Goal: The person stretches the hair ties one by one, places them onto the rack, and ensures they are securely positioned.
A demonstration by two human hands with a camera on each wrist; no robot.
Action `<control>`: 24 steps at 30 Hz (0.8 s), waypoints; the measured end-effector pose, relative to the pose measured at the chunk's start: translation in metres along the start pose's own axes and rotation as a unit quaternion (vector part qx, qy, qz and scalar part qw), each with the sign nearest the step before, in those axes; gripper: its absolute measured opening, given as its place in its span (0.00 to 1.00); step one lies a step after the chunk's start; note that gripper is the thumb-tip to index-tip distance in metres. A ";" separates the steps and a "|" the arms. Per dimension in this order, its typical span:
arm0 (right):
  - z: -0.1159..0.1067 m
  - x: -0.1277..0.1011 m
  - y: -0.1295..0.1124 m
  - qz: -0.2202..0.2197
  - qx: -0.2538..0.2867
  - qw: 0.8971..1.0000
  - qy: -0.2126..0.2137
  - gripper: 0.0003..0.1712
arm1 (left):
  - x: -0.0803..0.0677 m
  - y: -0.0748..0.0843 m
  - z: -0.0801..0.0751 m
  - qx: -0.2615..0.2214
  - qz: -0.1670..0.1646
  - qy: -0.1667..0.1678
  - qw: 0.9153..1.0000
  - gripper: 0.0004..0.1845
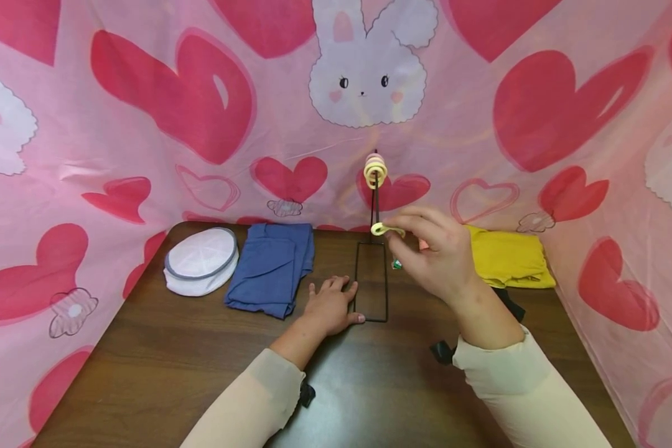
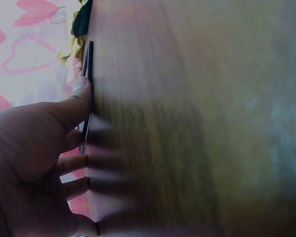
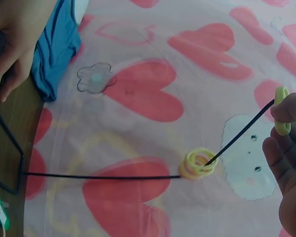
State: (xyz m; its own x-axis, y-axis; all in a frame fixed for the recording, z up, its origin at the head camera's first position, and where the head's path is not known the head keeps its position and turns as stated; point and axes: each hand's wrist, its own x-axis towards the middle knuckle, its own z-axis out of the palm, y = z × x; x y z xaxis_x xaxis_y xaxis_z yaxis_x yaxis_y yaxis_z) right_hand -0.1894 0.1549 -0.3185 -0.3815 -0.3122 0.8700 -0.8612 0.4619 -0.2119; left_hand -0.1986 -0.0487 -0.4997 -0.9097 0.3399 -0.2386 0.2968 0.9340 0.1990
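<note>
A black wire stand has a rectangular base (image 1: 387, 292) on the brown table (image 1: 173, 361) and an upright rod (image 1: 375, 205). Several yellow and pink rings (image 1: 375, 169) sit at the rod's top. My right hand (image 1: 394, 235) pinches a yellow ring (image 1: 382, 229) beside the rod, about halfway up. In the right wrist view the yellow ring (image 3: 282, 111) sits at the rod's (image 3: 241, 131) end between my fingertips (image 3: 286, 158), with the stacked rings (image 3: 200, 164) further along. My left hand (image 1: 336, 292) lies flat on the table, its thumb (image 2: 81, 91) against the base wire (image 2: 90, 59).
A white mesh cap (image 1: 201, 260) and a folded blue cloth (image 1: 271, 266) lie at the back left. A yellow cloth (image 1: 506, 256) lies at the back right. A small green and white item (image 1: 396, 265) sits by the base. Pink heart-print fabric (image 1: 201, 112) walls in the table.
</note>
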 end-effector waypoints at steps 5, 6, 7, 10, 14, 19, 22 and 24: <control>0.000 -0.002 0.005 0.012 -0.009 1.000 0.001 0.11 | 0.000 0.000 0.000 0.000 0.001 -0.001 1.000 0.46; 0.001 -0.003 0.006 0.013 -0.010 1.000 0.000 0.11 | -0.001 0.000 0.000 0.000 0.002 -0.001 1.000 0.46; 0.001 -0.003 0.008 0.014 -0.009 1.000 -0.001 0.11 | -0.001 0.000 0.000 0.001 0.002 -0.001 1.000 0.46; 0.003 -0.004 0.013 0.023 -0.009 1.000 -0.004 0.12 | -0.001 0.001 -0.001 0.002 0.002 0.000 1.000 0.46; 0.010 -0.002 0.022 0.045 -0.006 0.999 -0.006 0.12 | -0.002 0.001 -0.001 0.000 0.001 -0.003 1.000 0.46; 0.021 0.004 0.034 0.063 -0.015 0.998 0.002 0.10 | -0.001 0.001 0.000 0.003 -0.002 -0.002 1.000 0.46; 0.028 0.007 0.042 0.081 -0.026 0.996 0.011 0.09 | 0.000 0.001 0.000 0.005 -0.003 0.000 1.000 0.47; 0.032 0.008 0.047 0.093 -0.031 0.995 0.020 0.08 | 0.000 0.001 0.000 0.004 -0.001 0.001 1.000 0.46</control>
State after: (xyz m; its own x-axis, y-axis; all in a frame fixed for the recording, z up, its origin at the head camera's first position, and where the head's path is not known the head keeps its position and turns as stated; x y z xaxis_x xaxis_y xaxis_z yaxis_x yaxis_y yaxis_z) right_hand -0.2435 0.1474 -0.3354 -0.5181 -0.1837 0.8353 -0.7541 0.5588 -0.3449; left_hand -0.1983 -0.0480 -0.4993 -0.9111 0.3377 -0.2363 0.2975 0.9356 0.1901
